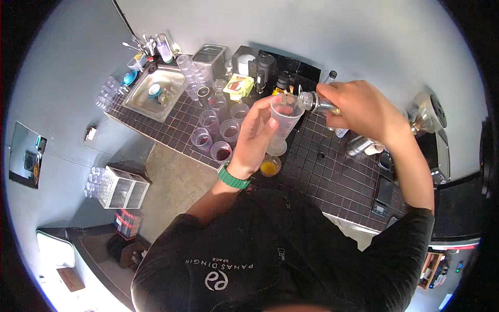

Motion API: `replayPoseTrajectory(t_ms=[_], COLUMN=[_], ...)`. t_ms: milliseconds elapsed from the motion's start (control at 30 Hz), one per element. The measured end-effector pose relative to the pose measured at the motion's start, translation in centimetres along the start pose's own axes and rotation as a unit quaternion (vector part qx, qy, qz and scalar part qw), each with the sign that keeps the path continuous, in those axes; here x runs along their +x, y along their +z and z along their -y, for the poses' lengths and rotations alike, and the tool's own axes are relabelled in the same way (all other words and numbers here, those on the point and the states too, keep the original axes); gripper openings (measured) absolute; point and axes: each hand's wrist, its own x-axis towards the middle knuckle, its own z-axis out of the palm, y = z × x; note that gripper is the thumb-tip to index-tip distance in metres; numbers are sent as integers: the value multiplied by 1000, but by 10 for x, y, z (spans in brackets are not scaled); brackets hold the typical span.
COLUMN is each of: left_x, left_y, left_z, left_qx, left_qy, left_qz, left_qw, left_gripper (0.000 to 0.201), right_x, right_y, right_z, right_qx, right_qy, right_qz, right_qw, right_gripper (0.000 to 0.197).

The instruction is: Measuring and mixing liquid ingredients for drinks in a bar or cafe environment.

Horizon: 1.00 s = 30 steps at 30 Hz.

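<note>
Two hands busy, head view | left hand (255,136) grip clamped on clear cup (284,115), frame centre, raised above dark tiled surface (332,177) | right hand (361,108) grip clamped on tipped bottle (318,102), mouth at cup rim | risk: mouth off rim, liquid misses | risk: elbow knocks filled cups (218,130) left of centre
</note>
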Motion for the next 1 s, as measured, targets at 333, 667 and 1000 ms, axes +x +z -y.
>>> replayPoseTrajectory(t_ms=[333, 667, 1000], left_x=[6, 2, 1], left_y=[4, 7, 7], left_z=[-7, -9, -13], left_qx=[23, 14, 11], left_qy=[16, 33, 25], left_qz=[14, 1, 3], left_qw=[1000, 999, 1000], left_gripper=[57, 56, 56], right_x=[3, 6, 7], right_y=[-22, -32, -33], right_z=[4, 16, 18], right_qx=[-12, -37, -32], right_qy=[-3, -9, -15], right_qz=[-22, -1, -9], right_qw=[1000, 999, 999], right_gripper=[30, 32, 35])
